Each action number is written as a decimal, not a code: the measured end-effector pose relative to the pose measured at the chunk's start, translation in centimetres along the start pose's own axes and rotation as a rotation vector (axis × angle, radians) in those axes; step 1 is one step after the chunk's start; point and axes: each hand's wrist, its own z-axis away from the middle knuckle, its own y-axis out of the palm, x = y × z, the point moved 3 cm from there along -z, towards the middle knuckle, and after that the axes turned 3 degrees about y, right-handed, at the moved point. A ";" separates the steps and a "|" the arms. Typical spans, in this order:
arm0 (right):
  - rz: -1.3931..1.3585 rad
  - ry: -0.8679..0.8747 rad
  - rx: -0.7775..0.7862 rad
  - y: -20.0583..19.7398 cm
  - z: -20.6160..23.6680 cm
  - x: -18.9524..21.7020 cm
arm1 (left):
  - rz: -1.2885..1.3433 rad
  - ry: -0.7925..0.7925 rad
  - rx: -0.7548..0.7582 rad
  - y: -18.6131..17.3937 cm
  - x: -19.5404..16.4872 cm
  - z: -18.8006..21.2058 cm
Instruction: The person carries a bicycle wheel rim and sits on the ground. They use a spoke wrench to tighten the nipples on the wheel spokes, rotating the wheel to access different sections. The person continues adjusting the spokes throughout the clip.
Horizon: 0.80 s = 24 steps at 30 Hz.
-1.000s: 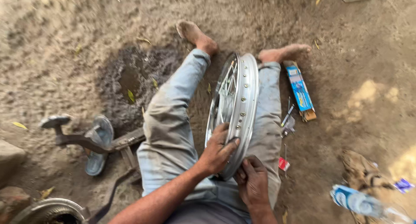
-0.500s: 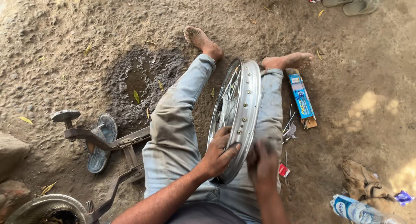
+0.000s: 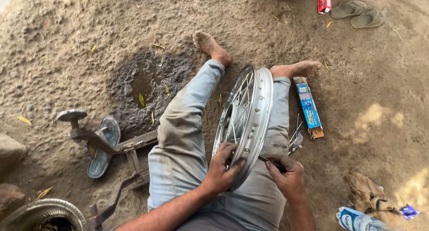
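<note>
A shiny spoked metal wheel rim (image 3: 257, 110) stands upright between my legs as I sit on the dirt ground. My left hand (image 3: 223, 167) grips the near edge of the rim, fingers curled over it. My right hand (image 3: 286, 175) pinches a thin dark metal spoke (image 3: 269, 161) whose tip meets the rim's outer face. Loose spokes (image 3: 295, 137) lie on the ground beside my right leg, next to a long blue box (image 3: 308, 108).
A rusty metal stand (image 3: 111, 148) and a worn sandal (image 3: 100, 146) lie at left. Another rim (image 3: 42, 215) sits at bottom left. A dark wet patch (image 3: 143, 85), a rag (image 3: 368, 195), a plastic bottle (image 3: 357, 221) and a pair of sandals (image 3: 357, 12) are around.
The view has tilted up and shifted. My right hand rose from low by my lap to the rim's edge, now holding a spoke against it. My left hand stays on the rim.
</note>
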 end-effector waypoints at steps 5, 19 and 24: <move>0.410 -0.125 0.056 2.1 -2.0 4.4 | 0.150 -0.049 -0.018 0.3 0.6 -0.1; 0.160 -0.006 0.239 0.0 -3.5 1.0 | 0.072 0.057 -0.018 0.4 1.4 0.1; -0.113 0.307 0.466 4.7 0.2 -4.9 | -0.012 0.205 -0.026 0.3 0.4 -0.1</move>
